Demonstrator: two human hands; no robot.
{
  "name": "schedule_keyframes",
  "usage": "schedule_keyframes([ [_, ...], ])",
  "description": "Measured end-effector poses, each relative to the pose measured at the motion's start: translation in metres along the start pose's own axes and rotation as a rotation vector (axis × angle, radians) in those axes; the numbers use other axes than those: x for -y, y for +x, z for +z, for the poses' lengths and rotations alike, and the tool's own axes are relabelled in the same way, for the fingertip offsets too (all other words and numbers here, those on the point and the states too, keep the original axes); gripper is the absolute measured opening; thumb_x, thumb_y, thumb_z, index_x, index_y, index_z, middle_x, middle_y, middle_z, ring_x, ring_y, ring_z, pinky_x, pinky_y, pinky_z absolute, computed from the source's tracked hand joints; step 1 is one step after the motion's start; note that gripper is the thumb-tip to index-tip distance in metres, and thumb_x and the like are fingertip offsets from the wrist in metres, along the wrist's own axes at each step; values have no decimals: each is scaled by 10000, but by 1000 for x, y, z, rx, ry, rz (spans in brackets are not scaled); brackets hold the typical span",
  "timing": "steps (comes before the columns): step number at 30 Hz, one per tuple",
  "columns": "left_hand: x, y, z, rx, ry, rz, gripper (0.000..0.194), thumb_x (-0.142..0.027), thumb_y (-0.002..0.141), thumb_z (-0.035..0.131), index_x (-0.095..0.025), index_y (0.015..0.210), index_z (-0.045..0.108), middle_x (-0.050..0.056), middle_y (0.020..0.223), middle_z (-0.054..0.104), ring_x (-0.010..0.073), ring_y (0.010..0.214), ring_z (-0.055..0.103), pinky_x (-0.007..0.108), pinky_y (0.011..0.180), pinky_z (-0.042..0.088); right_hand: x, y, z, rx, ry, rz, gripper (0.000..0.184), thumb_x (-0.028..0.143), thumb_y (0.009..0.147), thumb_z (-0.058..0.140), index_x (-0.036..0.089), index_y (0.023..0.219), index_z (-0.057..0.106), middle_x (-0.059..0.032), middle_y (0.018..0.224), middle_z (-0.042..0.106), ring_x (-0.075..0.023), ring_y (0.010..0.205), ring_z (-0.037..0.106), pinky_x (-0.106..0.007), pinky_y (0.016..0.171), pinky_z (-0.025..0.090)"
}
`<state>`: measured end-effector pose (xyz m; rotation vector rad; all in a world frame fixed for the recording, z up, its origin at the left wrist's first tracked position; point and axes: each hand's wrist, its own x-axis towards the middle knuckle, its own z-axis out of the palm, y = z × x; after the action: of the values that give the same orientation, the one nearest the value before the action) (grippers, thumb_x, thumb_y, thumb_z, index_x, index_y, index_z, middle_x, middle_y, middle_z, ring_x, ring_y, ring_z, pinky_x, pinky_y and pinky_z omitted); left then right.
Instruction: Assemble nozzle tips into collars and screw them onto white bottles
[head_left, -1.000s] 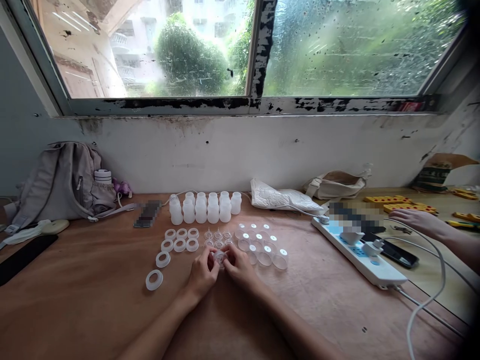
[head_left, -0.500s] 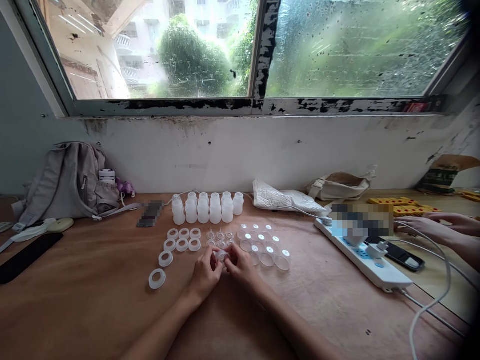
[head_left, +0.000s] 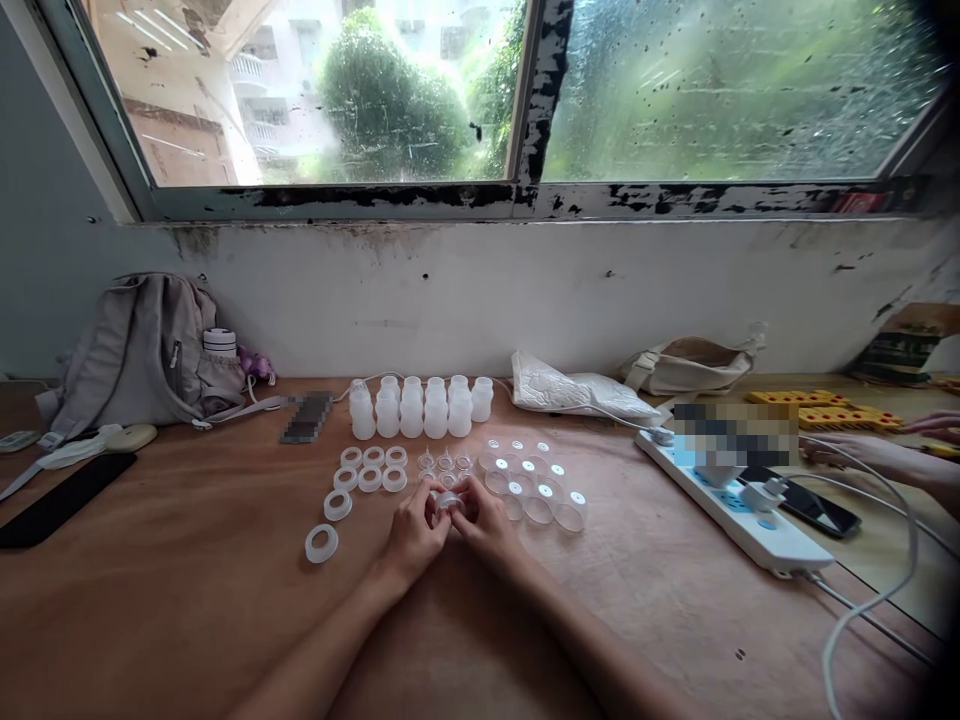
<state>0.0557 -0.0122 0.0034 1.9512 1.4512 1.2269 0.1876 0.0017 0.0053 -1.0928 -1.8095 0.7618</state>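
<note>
My left hand (head_left: 418,528) and my right hand (head_left: 484,520) meet over the middle of the table, fingertips closed on one small translucent bottle ring (head_left: 448,500). The fingers cover much of it; whether a nipple sits in it I cannot tell. Just beyond my fingertips stand several clear nipples (head_left: 445,464). Left of my hands lie several loose translucent rings (head_left: 322,543), mostly in rows. To the right are several clear domed caps (head_left: 538,510) with small white discs (head_left: 546,491) by or on them. Behind everything, frosted small bottles (head_left: 412,415) stand upright in two rows.
A white power strip (head_left: 750,525) with plugs and cables lies right, beside a phone (head_left: 817,512). A co-worker's hand (head_left: 847,455) is near yellow trays (head_left: 825,408). A grey backpack (head_left: 142,350), a black flat case (head_left: 67,500) and a plastic packet (head_left: 570,390) also lie about.
Both my hands stay together on the ring, with slight finger movement and the ring showing flatter. The view has shifted a little. At right, one of the co-worker's hands has moved away to the right.
</note>
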Motion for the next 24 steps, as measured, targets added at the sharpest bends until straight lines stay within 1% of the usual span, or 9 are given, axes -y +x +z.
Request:
schedule_keyframes([
  [3, -3, 0, -1, 5, -80, -30, 150, -190, 707, 473, -190, 857, 482, -47, 569, 465, 94, 501, 459, 198, 505, 364, 2, 0, -2, 12, 20, 2, 51, 224, 749, 452, 184, 769, 476, 34, 541, 482, -88, 464, 438, -196, 456, 351],
  [6, -5, 0, -2, 25, -147, -43, 130, -229, 755, 435, -180, 865, 481, -35, 585, 491, 97, 512, 477, 200, 505, 365, 2, 0, -2, -17, -5, 15, 99, 250, 770, 426, 187, 700, 460, 29, 519, 484, -91, 444, 439, -204, 448, 349],
  [10, -5, 0, -3, 1, -121, -19, 110, -269, 787, 405, -182, 788, 473, -36, 570, 481, 104, 520, 478, 213, 521, 359, 3, -2, 0, -60, -53, -23, 108, 255, 758, 449, 187, 674, 451, 35, 515, 453, -88, 460, 420, -205, 455, 343],
  [12, -5, 0, -4, -2, -126, -19, 117, -282, 792, 408, -183, 782, 467, -35, 573, 489, 107, 530, 487, 215, 530, 366, 4, -3, 0, -53, -17, -12, 125, 279, 762, 464, 184, 682, 461, 39, 510, 440, -86, 458, 423, -206, 455, 356],
  [14, -5, 0, -5, -11, -153, -41, 138, -307, 794, 418, -181, 806, 476, -31, 585, 499, 108, 540, 496, 216, 536, 383, 5, -3, -2, -4, 111, 34, 162, 333, 779, 461, 178, 740, 486, 35, 529, 460, -89, 461, 459, -213, 462, 390],
  [16, -4, 2, -6, -17, -214, -77, 174, -331, 798, 417, -181, 853, 484, -28, 602, 507, 103, 534, 497, 214, 531, 402, 7, -1, -4, 29, 327, 121, 249, 403, 799, 425, 171, 855, 495, 28, 576, 488, -96, 460, 504, -229, 460, 428],
  [19, 0, 6, -5, 24, -385, -127, 216, -352, 800, 414, -178, 904, 491, -21, 629, 525, 92, 518, 497, 207, 509, 430, 7, 3, -7, 44, 602, 266, 365, 460, 775, 449, 166, 989, 465, 21, 626, 518, -108, 447, 545, -249, 437, 455],
  [21, 3, 8, -3, 59, -510, -158, 228, -356, 781, 441, -171, 897, 506, -11, 647, 538, 94, 529, 506, 208, 496, 445, 7, 5, -8, 83, 666, 313, 380, 452, 727, 530, 158, 961, 480, 28, 593, 529, -109, 436, 549, -244, 428, 454],
  [24, 7, 11, -3, 92, -689, -222, 238, -333, 756, 459, -162, 908, 527, 12, 725, 563, 98, 560, 523, 219, 504, 461, 5, 6, -6, 95, 674, 298, 315, 420, 678, 604, 154, 811, 502, 26, 562, 553, -104, 439, 549, -237, 437, 452],
])
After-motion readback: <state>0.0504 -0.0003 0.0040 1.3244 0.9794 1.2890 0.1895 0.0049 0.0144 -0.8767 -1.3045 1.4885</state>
